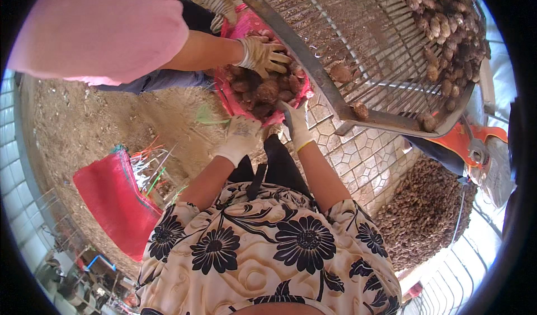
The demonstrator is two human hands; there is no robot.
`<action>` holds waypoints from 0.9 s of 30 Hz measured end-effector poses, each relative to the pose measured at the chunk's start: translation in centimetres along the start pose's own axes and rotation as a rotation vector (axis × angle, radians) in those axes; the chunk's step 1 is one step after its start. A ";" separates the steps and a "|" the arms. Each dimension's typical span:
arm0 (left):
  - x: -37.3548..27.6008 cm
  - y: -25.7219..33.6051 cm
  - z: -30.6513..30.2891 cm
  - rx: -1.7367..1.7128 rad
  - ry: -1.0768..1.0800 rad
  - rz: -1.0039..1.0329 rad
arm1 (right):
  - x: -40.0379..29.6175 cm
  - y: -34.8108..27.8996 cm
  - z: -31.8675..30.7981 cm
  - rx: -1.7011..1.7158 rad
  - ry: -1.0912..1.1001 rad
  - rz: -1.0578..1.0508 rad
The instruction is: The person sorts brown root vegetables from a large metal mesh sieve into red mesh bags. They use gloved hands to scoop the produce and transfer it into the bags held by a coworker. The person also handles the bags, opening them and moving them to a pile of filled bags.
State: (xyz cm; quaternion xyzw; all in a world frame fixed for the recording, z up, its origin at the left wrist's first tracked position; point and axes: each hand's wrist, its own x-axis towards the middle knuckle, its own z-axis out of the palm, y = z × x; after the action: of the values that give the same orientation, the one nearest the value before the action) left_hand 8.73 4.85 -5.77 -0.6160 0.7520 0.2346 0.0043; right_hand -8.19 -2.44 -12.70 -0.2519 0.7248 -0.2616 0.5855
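A red mesh sack (222, 96) full of brown, rough tubers, probably taro, stands before me with its mouth spread. In a pale work glove, my left hand (241, 136) grips the near left edge of the sack. My right hand (297, 122), gloved too, holds the near right edge, with its fingertips at the tubers (266, 90). Across from me a co-worker's gloved hand (264, 55) lies on top of the tubers. The co-worker's other gloved hand (220, 4) is at the sack's far edge.
A metal-framed slatted rack (335, 101) bearing tubers (449, 34) stands close on the right. Beyond it are another person's orange garment (455, 141) and a large heap of tubers (423, 214). A red mesh sack (115, 201) and loose ties (149, 168) lie on the left.
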 end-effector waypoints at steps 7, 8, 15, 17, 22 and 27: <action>-0.1 -2.0 0.1 -0.060 0.020 0.115 | 2.8 4.1 0.0 -0.269 0.131 -0.200; -0.3 -2.6 0.3 -0.061 0.035 0.135 | 4.3 6.0 -0.6 -0.632 0.125 -0.371; -2.0 -4.3 2.6 -0.059 0.146 0.213 | -3.9 -0.7 3.6 0.110 0.082 0.172; -2.1 -4.7 2.0 -0.058 0.145 0.247 | -0.5 2.8 2.4 -0.305 -0.048 0.048; -1.9 -6.6 0.9 -0.024 0.115 0.309 | -3.1 -0.5 4.8 -1.730 -0.289 -0.243; -2.0 -9.3 -1.5 -0.350 0.380 0.412 | -5.4 1.3 5.4 -1.862 -0.309 -0.281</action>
State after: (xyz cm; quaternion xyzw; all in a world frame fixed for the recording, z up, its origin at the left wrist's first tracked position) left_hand 18.31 4.97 -7.10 -0.4753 0.7964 0.2371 -0.2893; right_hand -1.95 1.74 -10.68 -0.7334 0.5198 0.3885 0.2024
